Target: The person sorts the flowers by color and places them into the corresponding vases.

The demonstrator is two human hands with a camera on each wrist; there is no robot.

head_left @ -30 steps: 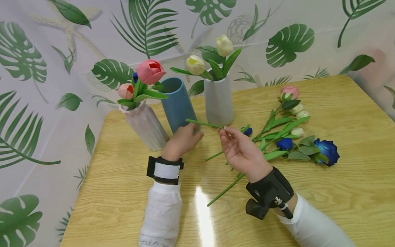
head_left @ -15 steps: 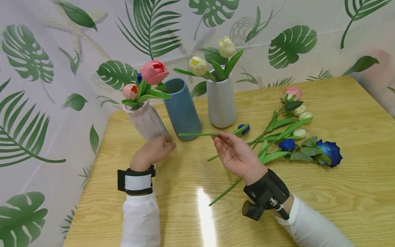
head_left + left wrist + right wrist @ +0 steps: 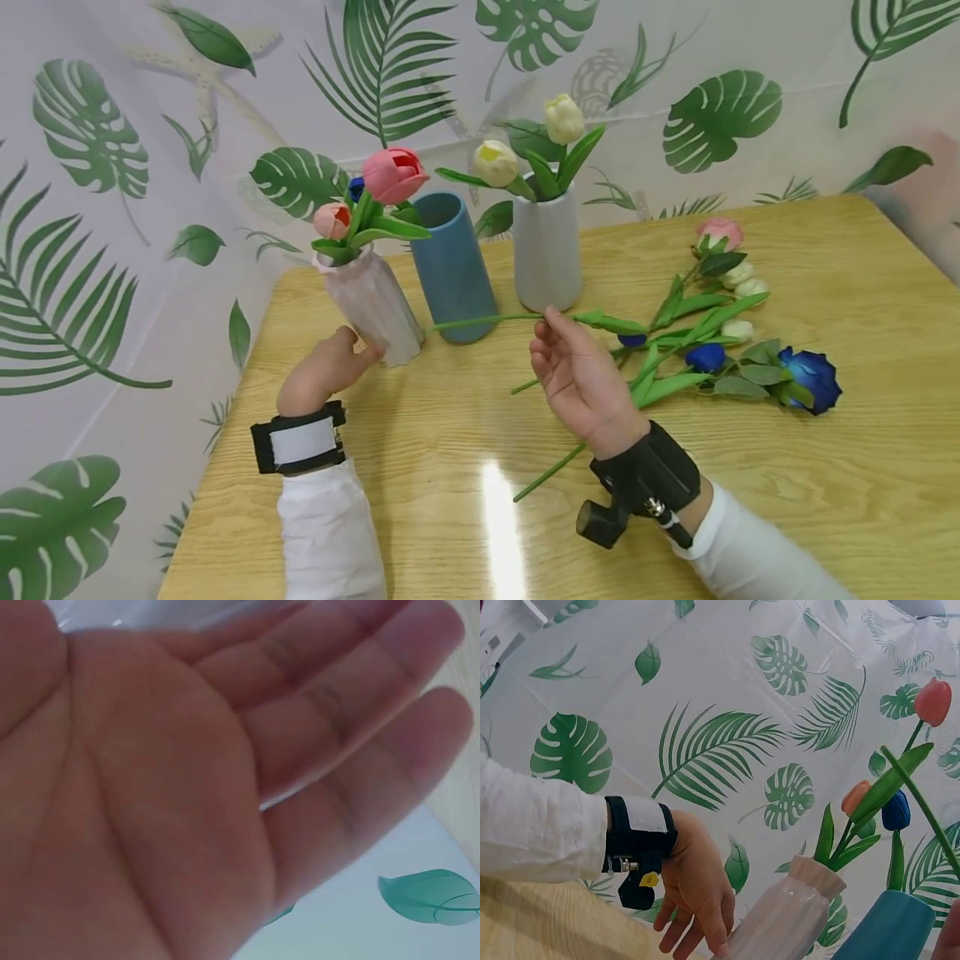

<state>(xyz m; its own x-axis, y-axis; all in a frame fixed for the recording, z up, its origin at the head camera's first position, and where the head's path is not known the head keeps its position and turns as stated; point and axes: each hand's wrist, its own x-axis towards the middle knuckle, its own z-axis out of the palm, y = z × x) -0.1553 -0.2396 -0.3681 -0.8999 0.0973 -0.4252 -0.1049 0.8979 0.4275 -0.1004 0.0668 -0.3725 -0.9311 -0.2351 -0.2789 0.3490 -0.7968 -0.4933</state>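
My left hand (image 3: 322, 371) is beside the ribbed pale pink vase (image 3: 378, 304), fingertips at its lower side; whether they touch is unclear. In the left wrist view its palm faces the camera with the fingers extended (image 3: 337, 727). My right hand (image 3: 581, 379) pinches a green flower stem (image 3: 480, 320) between thumb and forefinger. The stem points left in front of the blue vase (image 3: 453, 275). Leaves (image 3: 611, 323) and a partly hidden blue bud (image 3: 632, 340) are at its right end. Pink tulips (image 3: 395, 175) rise from the pink vase.
A white vase (image 3: 547, 250) with cream tulips (image 3: 495, 163) stands right of the blue one. On the table (image 3: 435, 500) at right lie several flowers, among them a pink rose (image 3: 722, 233) and a blue rose (image 3: 812, 379). A leaf-printed cloth (image 3: 247, 92) hangs behind.
My left hand has moved left, from in front of the blue vase to the pink vase. The right hand keeps the stem, whose free end dipped and then levelled; its leaves now show at right.
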